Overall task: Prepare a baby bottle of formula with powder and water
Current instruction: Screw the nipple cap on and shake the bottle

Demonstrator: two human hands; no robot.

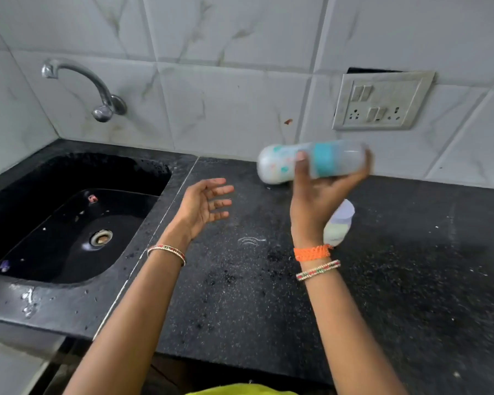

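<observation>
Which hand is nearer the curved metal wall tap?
Left. The open left hand hovers beside the black sink, below and right of the tap; the right hand holds the bottle farther right.

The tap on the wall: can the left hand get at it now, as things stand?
Probably yes. The left hand is open and empty, and only the sink lies between it and the tap, nothing blocking.

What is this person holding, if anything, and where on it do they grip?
The right hand grips a blurred white baby bottle with a teal band, lying sideways, around its middle. The left hand is open and holds nothing.
</observation>
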